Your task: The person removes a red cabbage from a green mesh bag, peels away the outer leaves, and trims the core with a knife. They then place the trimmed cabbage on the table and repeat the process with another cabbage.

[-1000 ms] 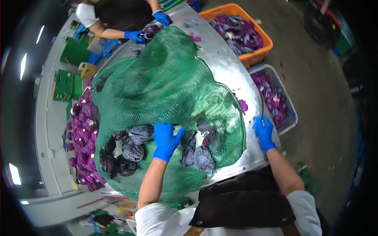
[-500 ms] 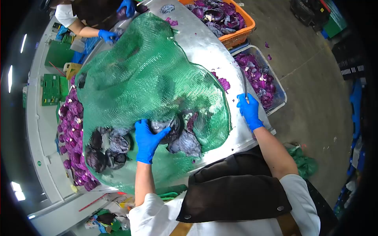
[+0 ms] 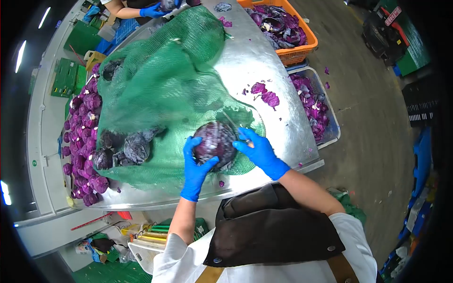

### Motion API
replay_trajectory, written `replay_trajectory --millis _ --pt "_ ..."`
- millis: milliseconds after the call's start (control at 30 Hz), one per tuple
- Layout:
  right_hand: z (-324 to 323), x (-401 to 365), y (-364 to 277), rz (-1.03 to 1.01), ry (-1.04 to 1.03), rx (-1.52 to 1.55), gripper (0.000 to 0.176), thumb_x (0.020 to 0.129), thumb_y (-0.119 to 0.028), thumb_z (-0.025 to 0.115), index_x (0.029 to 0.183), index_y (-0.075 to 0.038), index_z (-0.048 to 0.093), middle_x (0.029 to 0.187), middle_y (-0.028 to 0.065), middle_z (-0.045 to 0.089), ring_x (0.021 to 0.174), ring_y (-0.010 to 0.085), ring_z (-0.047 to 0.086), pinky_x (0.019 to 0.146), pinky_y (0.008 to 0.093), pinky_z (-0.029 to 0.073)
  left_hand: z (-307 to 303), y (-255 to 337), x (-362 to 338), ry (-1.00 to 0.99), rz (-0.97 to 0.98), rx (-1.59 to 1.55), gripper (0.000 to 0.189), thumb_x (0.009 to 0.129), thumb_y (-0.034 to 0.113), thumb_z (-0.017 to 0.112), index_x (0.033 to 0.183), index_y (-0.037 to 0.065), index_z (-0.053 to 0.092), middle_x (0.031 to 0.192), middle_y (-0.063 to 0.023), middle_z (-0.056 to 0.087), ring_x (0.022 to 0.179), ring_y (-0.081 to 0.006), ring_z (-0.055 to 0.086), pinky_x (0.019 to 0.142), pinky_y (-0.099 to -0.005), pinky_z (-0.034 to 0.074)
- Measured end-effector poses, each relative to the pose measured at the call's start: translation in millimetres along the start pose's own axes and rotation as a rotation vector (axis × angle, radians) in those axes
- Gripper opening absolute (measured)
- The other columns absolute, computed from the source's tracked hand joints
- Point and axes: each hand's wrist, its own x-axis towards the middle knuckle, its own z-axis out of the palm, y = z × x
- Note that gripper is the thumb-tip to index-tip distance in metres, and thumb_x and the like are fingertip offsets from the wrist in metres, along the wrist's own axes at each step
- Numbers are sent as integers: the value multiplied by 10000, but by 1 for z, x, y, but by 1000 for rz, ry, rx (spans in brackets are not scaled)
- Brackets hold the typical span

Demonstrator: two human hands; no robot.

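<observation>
In a blue glove, my left hand grips a red cabbage from its left side, thumb across the front. My right hand, also gloved, is closed around a knife at the cabbage's right edge; its thin blade points up and to the left. Beneath the cabbage lies a green mesh bag spread over the metal table. More cabbages with dark outer leaves rest at the bag's left end, partly under the mesh.
A pile of trimmed purple cabbages lines the table's left side. Loose purple leaves lie to the right. An orange crate and a clear bin hold leaves beyond the right edge. Another person's gloved hand holds a cabbage at the far end.
My left hand has moved right with the cabbage, now out from under the mesh. My right hand has brought the knife in from the table's right edge to the cabbage. The mesh has shifted left.
</observation>
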Motion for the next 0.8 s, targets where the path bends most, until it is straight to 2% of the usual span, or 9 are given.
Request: replay_trajectory --millis 67,133,200,267,333,467,533,767,800 --pt "4 5 -18 160 -71 -94 673 875 -372 758 1356 31 518 1121 192 691 957 234 662 856 355 515 7 12 1 -112 105 93 700 681 164 883 1285 142 528 1480 -179 363 1372 -337 373 1157 -443 297" --pt "5 8 -6 75 -37 72 693 876 -356 760 1376 44 497 1231 205 648 1100 240 634 943 353 491 18 4 -4 -39 147 54 655 723 131 841 1294 100 519 1457 -143 417 1365 -292 404 1158 -424 322" --pt "-1 11 -8 260 -149 287 709 857 -310 785 1387 51 483 1342 159 586 1226 232 562 1055 353 434 32 -12 -8 201 -78 -225 711 766 154 824 1374 85 463 1446 -126 437 1336 -273 435 1144 -401 347" --pt "-8 11 -29 444 -192 203 734 829 -318 812 1393 11 477 1286 138 615 739 120 628 610 251 513 33 -11 -1 211 -307 -512 811 795 205 827 1452 58 374 1430 -144 453 1298 -263 469 1128 -383 362" --pt "-9 9 -31 436 -180 215 750 819 -345 818 1399 -14 478 1100 88 671 531 64 495 444 234 391 32 -9 -1 229 -372 -505 829 770 233 842 1440 53 388 1410 -143 468 1286 -253 475 1124 -378 366" --pt "-16 2 -17 361 -223 271 710 829 -352 811 1372 -22 494 715 -21 555 513 51 467 446 228 379 38 -1 -12 281 -322 -542 792 760 207 830 1418 59 414 1398 -126 462 1302 -259 445 1134 -384 340" --pt "-23 -9 -28 339 -221 293 667 844 -334 800 1351 -18 501 726 -13 570 514 46 465 450 225 381 42 21 -27 336 -258 -535 755 785 209 797 1417 55 411 1412 -124 441 1320 -260 420 1131 -384 334" --pt "-67 -40 -69 79 -196 611 697 888 -178 743 1458 -18 377 1331 164 566 574 64 524 463 216 422 64 103 -43 385 131 -244 858 711 188 863 1410 37 390 1424 -135 414 1342 -275 393 1153 -401 287" --pt "-74 -43 -75 68 -127 565 686 900 -130 712 1477 -25 355 1268 123 591 573 55 515 463 207 422 71 110 -37 346 184 -164 882 701 200 875 1415 35 385 1425 -139 412 1346 -280 392 1154 -401 289"
